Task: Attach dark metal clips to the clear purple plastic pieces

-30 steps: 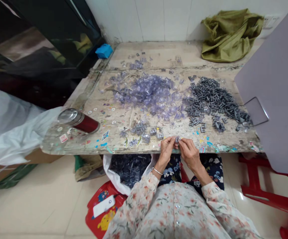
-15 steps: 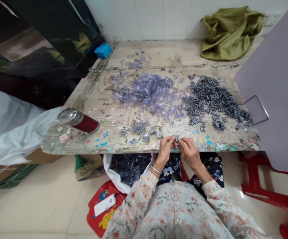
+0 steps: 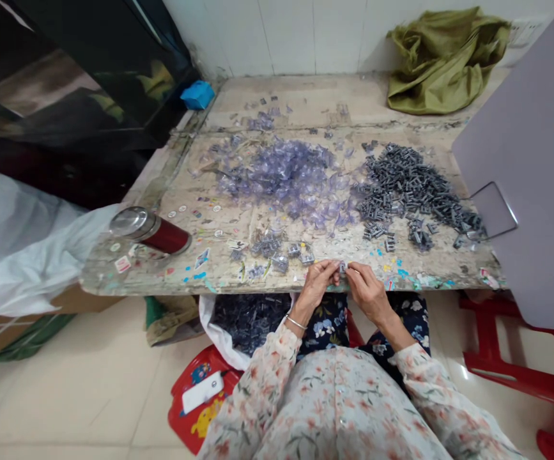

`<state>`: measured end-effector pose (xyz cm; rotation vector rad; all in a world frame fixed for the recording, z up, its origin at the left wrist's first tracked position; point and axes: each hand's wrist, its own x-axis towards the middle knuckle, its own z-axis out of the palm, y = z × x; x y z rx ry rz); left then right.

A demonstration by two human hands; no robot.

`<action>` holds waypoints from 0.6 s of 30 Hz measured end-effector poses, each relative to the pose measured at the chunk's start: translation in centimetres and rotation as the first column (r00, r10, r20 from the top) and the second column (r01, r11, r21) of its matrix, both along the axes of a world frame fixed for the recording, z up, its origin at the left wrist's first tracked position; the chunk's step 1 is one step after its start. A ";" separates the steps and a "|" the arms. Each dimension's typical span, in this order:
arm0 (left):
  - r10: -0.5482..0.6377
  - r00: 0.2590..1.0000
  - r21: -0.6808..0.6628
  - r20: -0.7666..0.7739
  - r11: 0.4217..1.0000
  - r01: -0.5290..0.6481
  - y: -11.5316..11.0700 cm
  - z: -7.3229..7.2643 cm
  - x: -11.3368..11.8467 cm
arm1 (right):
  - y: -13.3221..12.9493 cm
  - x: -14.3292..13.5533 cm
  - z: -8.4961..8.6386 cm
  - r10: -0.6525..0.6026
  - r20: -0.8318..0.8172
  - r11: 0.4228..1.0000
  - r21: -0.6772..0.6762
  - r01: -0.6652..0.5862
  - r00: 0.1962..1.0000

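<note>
At the table's front edge, my left hand and my right hand face each other, fingers closed on a small grey and clear piece between them. Just left of my hands lie several similar pieces on the worn wooden table. Beyond them spreads a heap of clear purplish plastic parts. A pile of small dark grey parts covers the right side of the table.
A red flask lies or leans at the table's left. Below the front edge hangs a white sack of dark parts. A grey panel stands at right, an olive cloth at the back, red stools below.
Both hands stay together at the table edge around the small piece. My right hand has shifted very slightly, and the view has moved a little.
</note>
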<state>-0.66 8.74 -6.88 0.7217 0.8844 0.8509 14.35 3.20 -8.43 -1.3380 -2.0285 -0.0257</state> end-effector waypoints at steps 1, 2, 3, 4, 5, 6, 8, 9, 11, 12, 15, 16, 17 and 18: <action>0.002 1.000 -0.002 0.007 1.000 -0.002 -0.1 0.0 0.0 | 0.0 0.0 0.0 0.003 0.000 1.000 -0.006 -0.003 1.000; 0.006 1.000 -0.005 0.014 1.000 -0.006 -0.1 -0.1 0.0 | 0.0 0.0 -0.1 0.007 -0.001 1.000 -0.009 -0.007 1.000; 0.013 1.000 -0.007 0.020 1.000 -0.013 -0.1 -0.1 0.0 | 0.0 -0.1 -0.1 0.009 -0.006 1.000 -0.007 -0.009 1.000; 0.022 0.999 -0.009 0.025 1.000 -0.022 -0.2 -0.1 0.0 | 0.0 -0.1 -0.1 0.008 -0.012 1.000 -0.002 -0.008 1.000; 0.029 0.999 -0.011 0.028 1.000 -0.029 -0.2 -0.1 0.0 | 0.0 -0.2 -0.2 0.004 -0.020 1.000 0.003 -0.004 1.000; 0.034 0.999 -0.012 0.029 0.999 -0.033 -0.2 -0.1 0.0 | 0.0 -0.3 -0.2 -0.001 -0.028 1.000 0.006 0.001 1.000; 0.032 0.999 -0.013 0.030 0.999 -0.032 -0.3 -0.1 -0.1 | -0.1 -0.4 -0.4 -0.005 -0.045 1.000 0.007 0.006 0.999; 0.031 0.999 -0.012 0.032 0.999 -0.030 -0.3 -0.1 -0.1 | -0.1 -0.4 -0.4 -0.001 -0.050 1.000 0.004 0.002 0.999; 0.032 0.999 -0.008 0.037 0.999 -0.032 -0.3 -0.1 -0.1 | -0.1 -0.5 -0.4 0.009 -0.052 1.000 -0.003 -0.009 0.999; 0.039 0.998 -0.008 0.040 0.999 -0.039 -0.3 -0.2 -0.1 | -0.2 -0.6 -0.4 0.011 -0.050 1.000 -0.007 -0.012 0.999; 0.086 0.995 -0.027 0.051 0.996 -0.084 -0.4 -0.3 0.2 | -0.2 -0.9 -0.2 -0.010 -0.056 1.000 -0.004 0.010 0.998; 0.105 0.993 -0.032 0.054 0.994 -0.104 -0.5 -0.3 0.3 | -0.2 -1.1 -0.1 -0.025 -0.064 1.000 0.002 0.025 0.998; 0.123 0.991 -0.032 0.054 0.992 -0.122 -0.6 -0.4 0.4 | -0.2 -1.3 0.0 -0.041 -0.075 0.999 0.008 0.042 0.996; 0.139 0.989 -0.026 0.049 0.990 -0.137 -0.6 -0.4 0.5 | -0.2 -1.4 0.1 -0.058 -0.086 0.998 0.012 0.059 0.995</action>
